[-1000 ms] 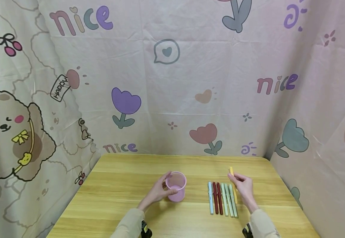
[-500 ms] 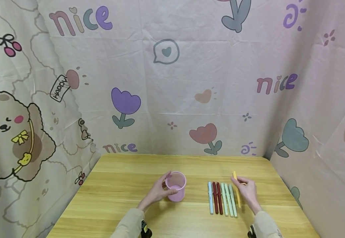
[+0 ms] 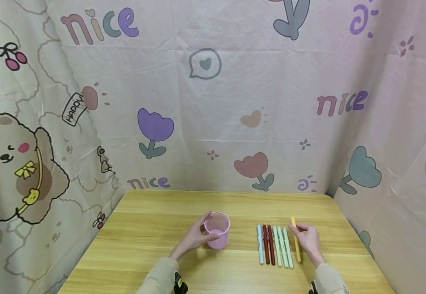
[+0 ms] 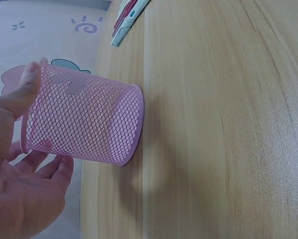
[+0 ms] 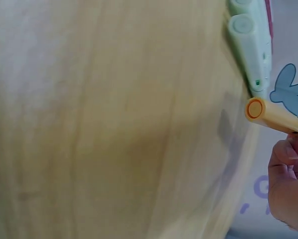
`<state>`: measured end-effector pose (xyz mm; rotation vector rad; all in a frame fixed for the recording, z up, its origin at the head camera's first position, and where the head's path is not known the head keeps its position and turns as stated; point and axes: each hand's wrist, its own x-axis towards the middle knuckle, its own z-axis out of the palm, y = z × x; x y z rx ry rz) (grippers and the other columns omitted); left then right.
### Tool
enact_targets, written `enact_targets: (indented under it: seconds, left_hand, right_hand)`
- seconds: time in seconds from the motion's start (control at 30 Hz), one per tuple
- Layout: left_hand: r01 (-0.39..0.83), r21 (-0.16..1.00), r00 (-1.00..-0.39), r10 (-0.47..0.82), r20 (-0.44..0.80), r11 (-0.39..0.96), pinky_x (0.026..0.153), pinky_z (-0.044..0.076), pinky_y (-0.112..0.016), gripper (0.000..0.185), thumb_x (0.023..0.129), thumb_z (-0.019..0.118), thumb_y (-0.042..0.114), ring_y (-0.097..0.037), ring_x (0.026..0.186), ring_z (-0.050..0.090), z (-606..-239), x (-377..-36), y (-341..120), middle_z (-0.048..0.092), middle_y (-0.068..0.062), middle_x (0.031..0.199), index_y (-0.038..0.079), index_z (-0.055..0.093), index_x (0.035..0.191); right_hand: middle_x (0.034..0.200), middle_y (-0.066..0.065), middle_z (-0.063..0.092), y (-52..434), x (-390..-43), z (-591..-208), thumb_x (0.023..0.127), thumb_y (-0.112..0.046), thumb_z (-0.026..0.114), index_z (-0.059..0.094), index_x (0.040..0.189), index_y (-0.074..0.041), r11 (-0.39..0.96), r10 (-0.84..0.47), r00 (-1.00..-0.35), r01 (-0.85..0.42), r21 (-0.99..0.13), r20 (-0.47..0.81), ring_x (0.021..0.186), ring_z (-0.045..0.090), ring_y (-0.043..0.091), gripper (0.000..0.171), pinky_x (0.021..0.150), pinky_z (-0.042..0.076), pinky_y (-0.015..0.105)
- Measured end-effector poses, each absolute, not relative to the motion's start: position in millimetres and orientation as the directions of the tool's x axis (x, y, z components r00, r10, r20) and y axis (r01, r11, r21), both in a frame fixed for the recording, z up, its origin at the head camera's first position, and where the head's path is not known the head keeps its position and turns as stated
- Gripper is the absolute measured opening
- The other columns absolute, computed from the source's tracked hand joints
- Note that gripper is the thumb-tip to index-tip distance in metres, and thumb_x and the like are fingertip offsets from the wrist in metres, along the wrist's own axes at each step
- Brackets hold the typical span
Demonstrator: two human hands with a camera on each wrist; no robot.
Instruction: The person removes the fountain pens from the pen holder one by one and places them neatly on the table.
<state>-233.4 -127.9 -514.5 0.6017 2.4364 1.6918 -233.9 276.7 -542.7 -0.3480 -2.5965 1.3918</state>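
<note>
A pink mesh pen holder (image 3: 218, 241) stands upright on the wooden table, left of a row of pens. My left hand (image 3: 197, 234) grips it near the rim, thumb on one side and fingers round the other, as the left wrist view shows of the mesh holder (image 4: 84, 114). With thumb and fingers, my right hand (image 3: 308, 239) pinches a yellow pen (image 3: 296, 245) by its far end. The pen lies just right of the row, its near end toward me. In the right wrist view the yellow pen (image 5: 276, 117) sits beside a pale green pen (image 5: 248, 47).
Side by side lie a light blue pen (image 3: 260, 245), two dark red pens (image 3: 266, 245) and three pale green pens (image 3: 286, 247). The wooden table (image 3: 154, 220) ends at a printed cloth backdrop (image 3: 198, 122) behind and at both sides.
My right hand has moved right and toward me with the yellow pen, taking it away from the green pens' edge and opening a gap. The left hand and pen holder stay put.
</note>
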Motion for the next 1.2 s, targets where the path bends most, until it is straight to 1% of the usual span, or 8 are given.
enact_targets:
  seconds: [0.13, 0.37, 0.53, 0.77, 0.97, 1.2]
  left_hand:
    - [0.259, 0.917, -0.913, 0.386, 0.13, 0.303, 0.112, 0.044, -0.059, 0.092, 0.086, 0.08, 0.013, -0.057, 0.133, 0.047, -516.5, -234.1, -128.2, 0.038, -0.036, 0.152, -0.009, 0.023, 0.155]
    - [0.27, 0.911, -0.911, 0.388, 0.138, 0.312, 0.112, 0.043, -0.059, 0.093, 0.086, 0.081, 0.017, -0.057, 0.133, 0.048, -517.5, -235.0, -127.5, 0.038, -0.036, 0.152, -0.01, 0.023, 0.155]
    - [0.264, 0.917, -0.912, 0.386, 0.137, 0.299, 0.113, 0.042, -0.06, 0.093, 0.086, 0.08, 0.014, -0.057, 0.133, 0.047, -516.7, -234.9, -127.4, 0.038, -0.037, 0.152, -0.01, 0.023, 0.154]
    - [0.257, 0.923, -0.914, 0.383, 0.135, 0.288, 0.112, 0.044, -0.06, 0.092, 0.085, 0.08, 0.01, -0.057, 0.133, 0.047, -515.1, -234.4, -127.0, 0.037, -0.037, 0.152, -0.011, 0.023, 0.154]
    - [0.256, 0.924, -0.913, 0.384, 0.134, 0.286, 0.112, 0.043, -0.06, 0.091, 0.085, 0.08, 0.01, -0.058, 0.133, 0.047, -515.3, -234.7, -127.0, 0.037, -0.037, 0.152, -0.011, 0.023, 0.154]
    - [0.255, 0.923, -0.912, 0.39, 0.13, 0.289, 0.113, 0.043, -0.06, 0.092, 0.086, 0.079, 0.011, -0.058, 0.133, 0.046, -515.1, -234.6, -127.4, 0.037, -0.037, 0.152, -0.01, 0.022, 0.154]
  right_hand:
    - [0.103, 0.022, 0.073, 278.6, -233.8, -546.7, 0.093, -0.028, 0.073, 0.07, 0.118, 0.008, 0.565, 0.284, -0.957, 0.111, -0.817, 0.066, 0.082, 0.057, 0.009, 0.044, 0.062, 0.047, 0.017]
    - [0.1, 0.022, 0.074, 280.5, -236.5, -550.8, 0.093, -0.025, 0.072, 0.069, 0.118, 0.009, 0.595, 0.277, -0.959, 0.121, -0.795, 0.061, 0.08, 0.059, 0.01, 0.042, 0.062, 0.046, 0.018]
    - [0.095, 0.02, 0.073, 280.6, -237.4, -552.1, 0.094, -0.022, 0.071, 0.068, 0.117, 0.01, 0.596, 0.25, -0.967, 0.116, -0.795, 0.046, 0.077, 0.057, 0.012, 0.04, 0.06, 0.045, 0.02]
    - [0.087, 0.015, 0.072, 280.4, -238.4, -554.7, 0.094, -0.017, 0.07, 0.07, 0.113, 0.011, 0.615, 0.22, -0.974, 0.102, -0.782, 0.046, 0.072, 0.056, 0.011, 0.034, 0.058, 0.045, 0.019]
    - [0.084, 0.014, 0.07, 281.3, -239.8, -556.2, 0.093, -0.014, 0.069, 0.066, 0.118, 0.014, 0.602, 0.197, -0.98, 0.093, -0.793, 0.035, 0.069, 0.055, 0.01, 0.037, 0.055, 0.045, 0.019]
    - [0.09, 0.019, 0.069, 283.6, -238.3, -556.6, 0.093, -0.016, 0.069, 0.061, 0.122, 0.015, 0.617, 0.179, -0.984, 0.099, -0.781, 0.017, 0.074, 0.057, 0.012, 0.042, 0.058, 0.047, 0.02]
